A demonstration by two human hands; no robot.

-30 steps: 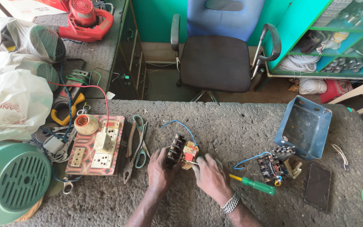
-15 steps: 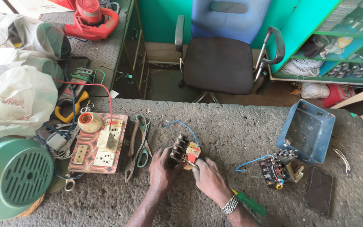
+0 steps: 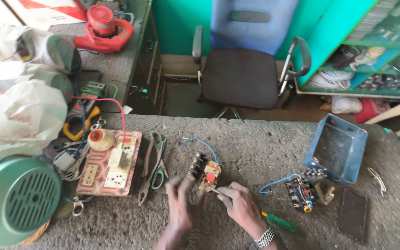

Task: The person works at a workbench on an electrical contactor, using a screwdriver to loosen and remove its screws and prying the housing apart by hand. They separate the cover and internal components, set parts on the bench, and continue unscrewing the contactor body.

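Right now both hands meet at a small electrical switch unit [image 3: 204, 172] that sits on the grey concrete bench [image 3: 255, 139], near the middle and toward the near edge. The left hand [image 3: 181, 203] is motion-blurred, its fingers up against the near left side of the unit; whether they are closed on it I cannot tell. The right hand [image 3: 241, 208] is clamped on a green-handled screwdriver [image 3: 274, 221], whose tip points into the unit's near side. A blue wire [image 3: 200, 141] curls off the far side of the unit with its far end free, so as a judgement the unit is partly stripped or partly wired, and work on its screws is under way rather than finished. A second, similar component [image 3: 302, 192] with its own blue lead lies to the right, untouched, just beside an open blue metal box [image 3: 336, 148]; both look like work that remains.

To the left, pliers and scissors [image 3: 153, 169] lie just beside the unit, then a patterned socket board [image 3: 109, 169] and a green motor housing [image 3: 15, 199]. A dark phone [image 3: 353, 215] lies near the right edge. Open bench is mostly on the far side of the unit, up to the far edge, beyond which an office chair [image 3: 241, 69] stands
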